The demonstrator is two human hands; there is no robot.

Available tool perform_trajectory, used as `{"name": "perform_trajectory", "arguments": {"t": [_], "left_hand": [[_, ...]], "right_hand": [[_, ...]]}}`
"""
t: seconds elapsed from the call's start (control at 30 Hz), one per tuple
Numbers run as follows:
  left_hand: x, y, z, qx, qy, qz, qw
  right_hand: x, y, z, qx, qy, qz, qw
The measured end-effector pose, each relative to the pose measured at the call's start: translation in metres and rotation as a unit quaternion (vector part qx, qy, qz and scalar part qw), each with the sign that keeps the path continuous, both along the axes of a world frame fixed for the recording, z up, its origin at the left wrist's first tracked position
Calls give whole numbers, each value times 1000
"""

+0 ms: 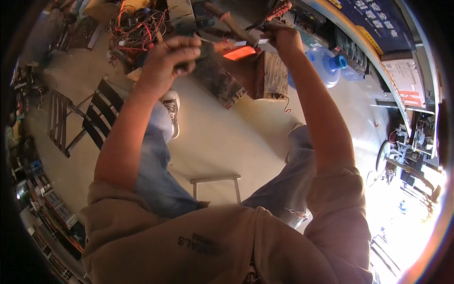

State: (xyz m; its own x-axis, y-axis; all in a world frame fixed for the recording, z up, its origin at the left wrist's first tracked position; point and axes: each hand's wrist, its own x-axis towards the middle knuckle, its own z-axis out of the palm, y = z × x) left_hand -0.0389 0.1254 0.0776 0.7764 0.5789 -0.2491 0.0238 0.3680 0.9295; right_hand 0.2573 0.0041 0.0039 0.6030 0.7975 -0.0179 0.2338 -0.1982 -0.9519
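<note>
My left hand (175, 59) is raised at the upper middle, its fingers curled and a little blurred; what they hold, if anything, is hidden. Just right of it are a blurred orange-red piece (223, 46) and a bright orange patch (239, 53). My right hand (286, 41) has its fingers bent together beside a tool with a red patterned handle (279, 11). Whether it grips that tool cannot be made out. Below the hands, a dark, worn box-shaped block (217, 84) lies at a slant, and another scuffed block (275, 78) stands to its right.
Tangled red and dark wires (137, 33) lie at the upper left. A blue water jug (326, 66) sits right of my right forearm. A dark slatted folding chair (101, 111) is at the left, and a small stool frame (215, 181) between my legs. Cluttered shelves line both sides.
</note>
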Motion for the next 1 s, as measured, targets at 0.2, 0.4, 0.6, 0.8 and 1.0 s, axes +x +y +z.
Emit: {"name": "perform_trajectory", "arguments": {"t": [0.2,0.4,0.6,0.8,1.0], "left_hand": [[-34,27,41,-6,-217,30,976],[-78,4,84,-49,-339,48,938],[-153,-56,139,-25,-384,85,919],[-209,-131,161,-27,-353,98,930],[-256,-207,132,-54,-245,144,957]], "right_hand": [[-18,35,68,81,162,-31,983],[-56,36,142,127,93,7,987],[-96,5,196,171,153,54,972],[-134,-29,191,147,169,101,969],[-194,-52,113,13,150,143,978]]}}
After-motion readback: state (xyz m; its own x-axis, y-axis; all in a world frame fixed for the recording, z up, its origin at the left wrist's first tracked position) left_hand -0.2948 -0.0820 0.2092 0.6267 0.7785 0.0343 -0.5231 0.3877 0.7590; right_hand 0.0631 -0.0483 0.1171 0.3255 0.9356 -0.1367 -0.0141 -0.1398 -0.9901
